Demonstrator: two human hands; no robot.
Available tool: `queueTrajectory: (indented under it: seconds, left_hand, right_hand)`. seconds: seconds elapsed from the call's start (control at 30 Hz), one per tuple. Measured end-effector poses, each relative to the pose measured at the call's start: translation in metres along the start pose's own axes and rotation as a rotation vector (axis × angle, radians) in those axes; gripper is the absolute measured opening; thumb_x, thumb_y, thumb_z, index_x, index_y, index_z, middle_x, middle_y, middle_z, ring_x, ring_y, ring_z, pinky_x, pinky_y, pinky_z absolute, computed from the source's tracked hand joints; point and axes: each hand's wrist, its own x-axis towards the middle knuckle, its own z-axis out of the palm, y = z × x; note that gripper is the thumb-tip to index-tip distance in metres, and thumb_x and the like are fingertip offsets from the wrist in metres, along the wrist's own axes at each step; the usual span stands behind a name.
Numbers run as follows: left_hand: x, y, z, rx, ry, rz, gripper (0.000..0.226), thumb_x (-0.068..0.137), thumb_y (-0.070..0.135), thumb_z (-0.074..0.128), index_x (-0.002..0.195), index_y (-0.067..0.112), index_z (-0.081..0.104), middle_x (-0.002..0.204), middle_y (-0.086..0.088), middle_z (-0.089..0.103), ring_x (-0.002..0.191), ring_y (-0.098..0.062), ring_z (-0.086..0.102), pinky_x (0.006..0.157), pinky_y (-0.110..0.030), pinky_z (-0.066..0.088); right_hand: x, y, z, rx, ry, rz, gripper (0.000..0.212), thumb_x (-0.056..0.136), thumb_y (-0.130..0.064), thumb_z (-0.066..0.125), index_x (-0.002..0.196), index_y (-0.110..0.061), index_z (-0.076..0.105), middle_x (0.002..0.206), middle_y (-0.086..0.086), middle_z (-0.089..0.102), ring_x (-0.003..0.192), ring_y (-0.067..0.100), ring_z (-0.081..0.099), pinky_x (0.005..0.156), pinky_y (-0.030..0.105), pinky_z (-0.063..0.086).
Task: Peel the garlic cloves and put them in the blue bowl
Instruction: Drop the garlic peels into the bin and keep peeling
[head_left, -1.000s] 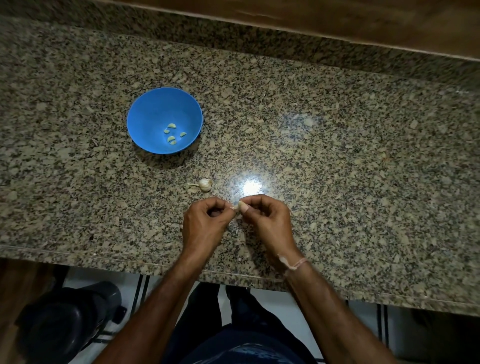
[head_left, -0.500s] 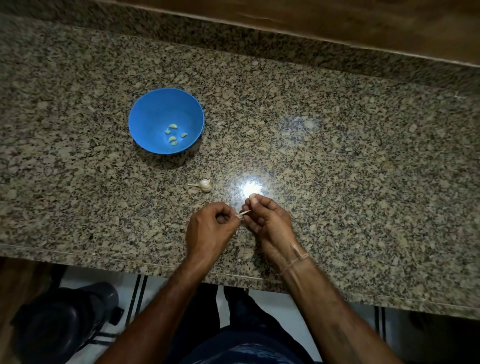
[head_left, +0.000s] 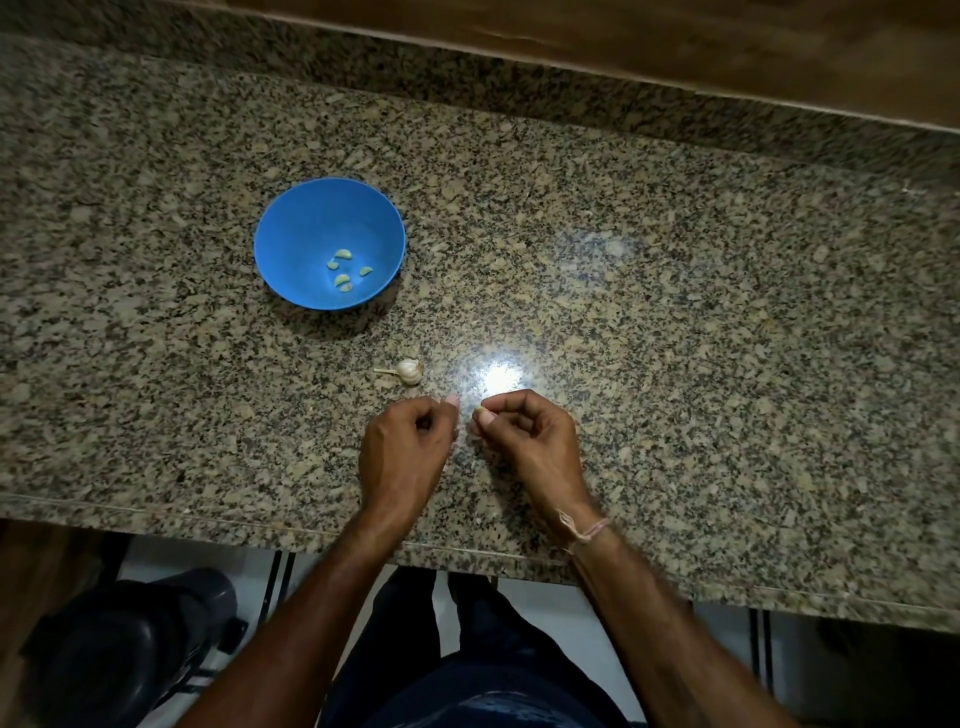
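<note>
resting beyond and to the left of both hands on the speckled granite counter (head_left: 675, 322), the blue bowl (head_left: 291, 244) holds five peeled cloves (head_left: 343, 254) bunched on the side of its floor nearest the hands. nearer in, just beyond the left hand (head_left: 405, 447), a small garlic bulb (head_left: 410, 370) lies on its side, its long axis running left to right and its dry stem pointing left, away from the right hand. the left hand's fingers are curled with thumb and forefinger tips together; whether they pinch a scrap of skin cannot be told. a narrow gap of counter separates the two hands. the right hand (head_left: 530, 441) pinches a garlic clove (head_left: 481, 413) between thumb and forefinger, its pale tip showing toward the left hand; its long axis cannot be made out. a thread bracelet (head_left: 584, 530) circles the right wrist.
</note>
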Motion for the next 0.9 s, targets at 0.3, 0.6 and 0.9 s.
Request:
queueTrajectory:
  seconds: [0.3, 0.6, 0.9]
  left_hand:
    - [-0.006, 0.008, -0.005, -0.392, -0.143, -0.041, 0.009, 0.096, 0.024, 0.074, 0.098, 0.016, 0.078, 0.087, 0.004, 0.079, 0.084, -0.007, 0.075, 0.073, -0.018, 0.056]
    - [-0.006, 0.007, -0.012, -0.384, -0.152, 0.005, 0.007, 0.094, 0.015, 0.075, 0.1, 0.015, 0.079, 0.091, 0.004, 0.08, 0.09, -0.008, 0.075, 0.078, -0.019, 0.059]
    - [-0.009, 0.008, -0.01, -0.602, -0.167, -0.126, 0.012, 0.093, 0.008, 0.074, 0.104, 0.006, 0.078, 0.097, -0.005, 0.08, 0.099, -0.016, 0.076, 0.083, -0.02, 0.058]
  right_hand:
    - [-0.005, -0.003, 0.001, 0.085, -0.022, -0.06, 0.014, 0.089, 0.002, 0.075, 0.103, 0.005, 0.071, 0.103, 0.015, 0.077, 0.101, 0.028, 0.075, 0.088, 0.035, 0.061]
    - [-0.004, -0.006, -0.002, -0.115, -0.056, -0.141, 0.015, 0.091, -0.008, 0.078, 0.105, -0.004, 0.077, 0.103, 0.008, 0.079, 0.099, 0.024, 0.076, 0.089, 0.041, 0.063]
    - [-0.01, -0.003, 0.004, -0.029, -0.034, -0.105, 0.014, 0.092, -0.001, 0.074, 0.106, 0.001, 0.075, 0.103, 0.012, 0.078, 0.099, 0.026, 0.076, 0.09, 0.041, 0.063]
